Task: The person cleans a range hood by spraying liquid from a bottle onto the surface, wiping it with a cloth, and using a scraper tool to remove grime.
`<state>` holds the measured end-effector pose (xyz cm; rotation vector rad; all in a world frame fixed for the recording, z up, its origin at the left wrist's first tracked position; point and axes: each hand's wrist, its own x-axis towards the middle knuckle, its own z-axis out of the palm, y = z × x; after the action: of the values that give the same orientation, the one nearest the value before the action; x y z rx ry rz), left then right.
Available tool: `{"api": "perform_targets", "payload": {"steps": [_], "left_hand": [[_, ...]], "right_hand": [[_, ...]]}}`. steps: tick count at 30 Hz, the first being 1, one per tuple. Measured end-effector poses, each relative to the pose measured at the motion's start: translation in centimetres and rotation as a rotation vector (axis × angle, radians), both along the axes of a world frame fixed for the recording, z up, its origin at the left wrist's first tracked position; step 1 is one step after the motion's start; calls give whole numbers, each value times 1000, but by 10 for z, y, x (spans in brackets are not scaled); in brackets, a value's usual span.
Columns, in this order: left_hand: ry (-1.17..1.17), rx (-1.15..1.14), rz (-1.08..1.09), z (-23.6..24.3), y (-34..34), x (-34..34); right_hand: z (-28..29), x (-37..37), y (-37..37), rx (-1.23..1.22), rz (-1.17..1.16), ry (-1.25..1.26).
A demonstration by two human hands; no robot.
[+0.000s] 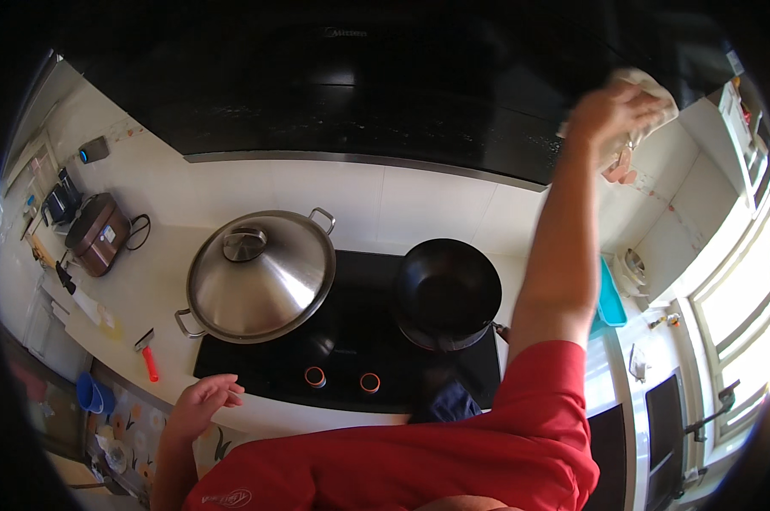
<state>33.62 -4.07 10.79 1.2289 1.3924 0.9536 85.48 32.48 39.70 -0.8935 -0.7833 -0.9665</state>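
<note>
My right hand (623, 111), raised high at the right, presses a pale cloth (658, 98) against the right end of the black range hood (359, 94), slightly blurred. My left hand (206, 396) hovers by the counter's front edge, empty, its fingers loosely bent and apart. It is left of the black cooktop (274, 366), below a red-handled scraper (151, 362) lying on the counter. On the cooktop sit a lidded steel wok (274, 281) at the left and a black wok (449, 289) at the right, under my right forearm's left side.
A brown rice cooker (97, 234), black appliance (61, 203) and knife (78, 294) are at the left. A blue bucket (93, 392) stands low left. A turquoise tray (608, 298), sink (661, 434) with faucet and bright window (734, 315) are at the right.
</note>
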Motion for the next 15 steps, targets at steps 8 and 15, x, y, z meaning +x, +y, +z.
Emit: {"api": "perform_targets", "payload": {"steps": [8, 15], "left_hand": [[-11, 31, -56, 14, 30, 4], [-3, 2, -13, 13, 37, -10]], "right_hand": [[-58, -291, 42, -197, 155, -835], [-58, -152, 24, -215, -335, -447]]}}
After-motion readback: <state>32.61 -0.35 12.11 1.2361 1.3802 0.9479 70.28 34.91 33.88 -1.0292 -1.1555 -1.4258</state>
